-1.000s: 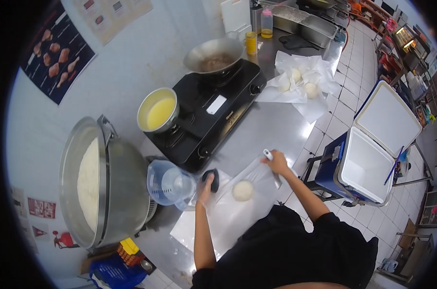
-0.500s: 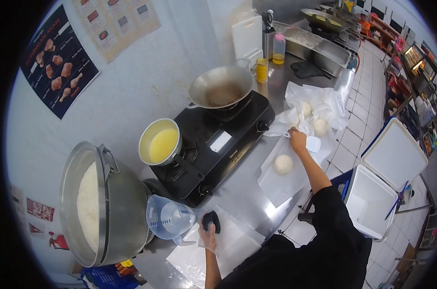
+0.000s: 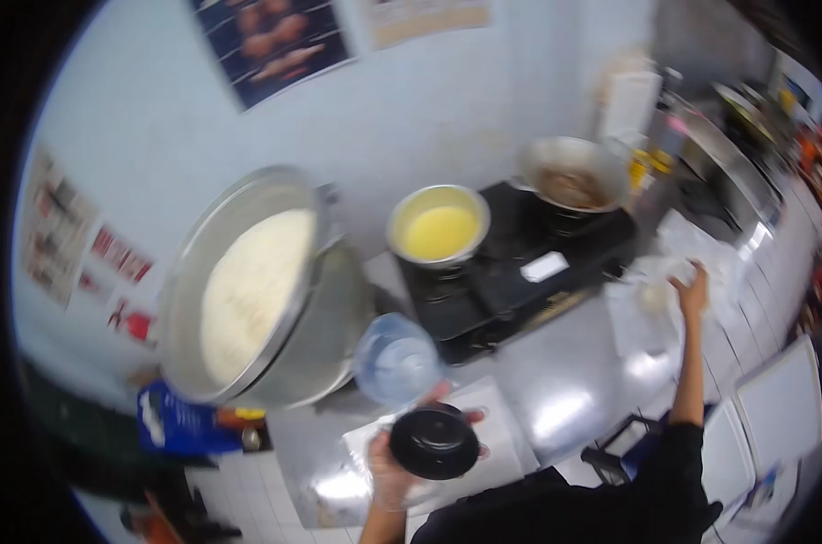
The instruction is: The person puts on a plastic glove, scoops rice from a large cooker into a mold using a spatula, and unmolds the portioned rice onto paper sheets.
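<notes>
My left hand (image 3: pixel 391 471), in a clear plastic glove, grips a small black bowl (image 3: pixel 435 442) above white paper sheets (image 3: pixel 492 408) at the counter's near edge. Just behind the bowl stands a clear plastic jug (image 3: pixel 397 360). On the right, my right hand (image 3: pixel 691 292) is over crumpled white wrapping paper (image 3: pixel 696 238), its fingers apart and somewhat blurred. I make out nothing in it. Close to it, a round white rice ball (image 3: pixel 652 298) rests on paper. A big metal pot of white rice (image 3: pixel 257 286) stands tilted at the left.
Behind the jug, a black gas stove (image 3: pixel 501 295) carries a pan of yellow liquid (image 3: pixel 440 228) and a wok (image 3: pixel 574 181) with brown residue. Farther right are yellow containers (image 3: pixel 646 165). A white cooler box (image 3: pixel 719 444) stands beside the counter, below my right arm.
My view has swung left. The black bowl is raised and turned in my left hand. The white paddle-like utensil seen earlier in my right hand no longer shows there.
</notes>
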Demonstrator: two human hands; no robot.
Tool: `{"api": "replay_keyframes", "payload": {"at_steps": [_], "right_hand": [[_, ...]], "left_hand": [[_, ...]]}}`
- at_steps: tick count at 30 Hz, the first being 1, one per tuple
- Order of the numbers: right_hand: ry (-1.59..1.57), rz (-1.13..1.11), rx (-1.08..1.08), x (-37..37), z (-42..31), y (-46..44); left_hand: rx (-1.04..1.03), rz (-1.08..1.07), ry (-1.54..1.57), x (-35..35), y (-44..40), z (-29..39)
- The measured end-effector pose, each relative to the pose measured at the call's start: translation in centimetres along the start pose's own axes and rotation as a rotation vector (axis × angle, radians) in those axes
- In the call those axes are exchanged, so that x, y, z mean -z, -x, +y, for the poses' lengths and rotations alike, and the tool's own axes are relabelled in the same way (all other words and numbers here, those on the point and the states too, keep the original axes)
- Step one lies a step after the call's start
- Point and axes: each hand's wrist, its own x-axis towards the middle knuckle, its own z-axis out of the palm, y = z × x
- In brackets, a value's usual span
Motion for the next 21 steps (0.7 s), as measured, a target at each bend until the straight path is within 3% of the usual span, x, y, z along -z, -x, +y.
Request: {"api": "replay_keyframes", "payload": {"at_steps": [2, 5, 6, 9, 10, 12, 13, 14, 16, 21], "right_hand": [[0.075, 0.034, -0.015, 0.7, -1.9, 1.4], [0.000, 0.017, -0.091, 0.1, -2.9, 3.3], [-0.063, -0.009, -0.145, 0.5, -4.1, 4.1], [-0.138, -0.047, -0.168, 0.7, -7.8, 5.9], [-0.153, -0.056, -0.180, 0.6, -9.2, 6.3], [-0.173, -0.067, -0.165, 0.6, -12.0, 6.9], [-0.179, -0.067, -0.139, 0.5, -13.4, 7.3], [-0.183, -0.066, -0.114, 0.5, -14.6, 7.7], [-0.200, -0.060, -0.085, 0.1, -16.8, 8.3], [-0.194, -0.042, -0.062, 1.3, -21.0, 9.6]], "left_hand": [[-0.236, 0.085, -0.065, -1.4, 1.9, 6.4], [-0.809, 0.634, -0.151, -5.4, 2.0, 14.7], [-0.900, 0.607, -0.471, -3.2, 3.1, 18.1], [-0.663, 0.649, -0.784, 0.5, 2.2, 28.4], [-0.592, 0.530, -0.980, 2.9, 0.9, 31.5], [-0.346, 0.663, -1.353, 6.0, -1.9, 35.5], [-0.279, 0.763, -1.505, 6.8, -3.2, 35.5], [-0.233, 0.732, -1.861, 11.0, -5.2, 37.1], [-0.108, 0.586, -2.081, 13.3, -7.9, 36.3], [-0.099, 0.610, -2.321, 12.3, -11.4, 31.9]]}}
